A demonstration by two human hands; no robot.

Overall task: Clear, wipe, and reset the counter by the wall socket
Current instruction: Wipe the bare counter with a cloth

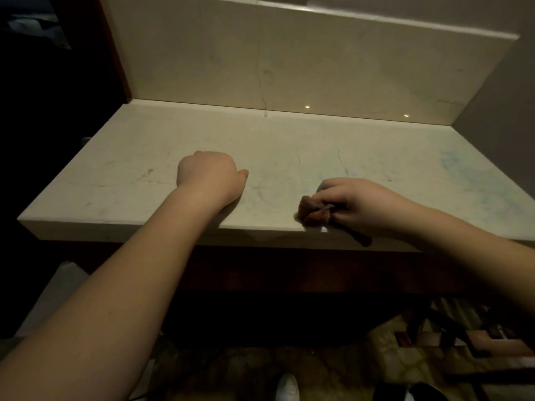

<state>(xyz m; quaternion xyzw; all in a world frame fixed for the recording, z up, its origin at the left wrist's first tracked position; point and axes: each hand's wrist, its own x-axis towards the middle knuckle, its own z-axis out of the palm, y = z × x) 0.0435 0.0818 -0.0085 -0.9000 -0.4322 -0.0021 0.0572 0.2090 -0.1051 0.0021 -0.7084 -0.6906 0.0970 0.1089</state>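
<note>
A pale marble counter [144,157] fills the middle of the head view, with nothing standing on it. My right hand [356,204] grips a crumpled brown cloth [314,214] and holds it against the counter near the front edge, right of centre. A strip of the cloth hangs over the edge below my wrist. My left hand [211,175] rests on the counter left of centre, fingers curled under into a fist, thumb pointing right, holding nothing. The wall socket is not in view.
A marble backsplash [289,62] rises behind the counter, with a grey wall [498,91] on the right and a dark wooden edge on the left. Bluish smears mark the counter's right part [457,166]. Below lie a patterned floor and a white shoe tip [286,387].
</note>
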